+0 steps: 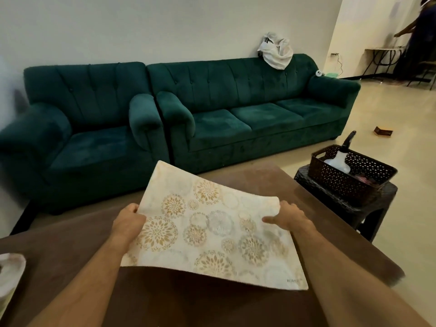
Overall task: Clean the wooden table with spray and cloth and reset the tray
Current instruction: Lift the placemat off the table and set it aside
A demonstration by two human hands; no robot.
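A cream placemat [207, 234] with gold and grey flower circles is held above the wooden table [271, 182], tilted with its far corner raised. My left hand [128, 219] grips its left edge, and my right hand [286, 217] grips its right edge with the thumb on top. A clear spray bottle [339, 159] with a black trigger lies in a dark woven basket [349, 182] to the right of the table. At the left edge of the view a white object [10, 272] sits on the table, mostly cut off.
The basket stands on a dark wicker stool [368, 204] beside the table's right edge. A green armchair [77, 133] and green sofa [254, 107] stand behind the table. A small brown item [382, 132] lies on the floor. A person stands far right [420, 36].
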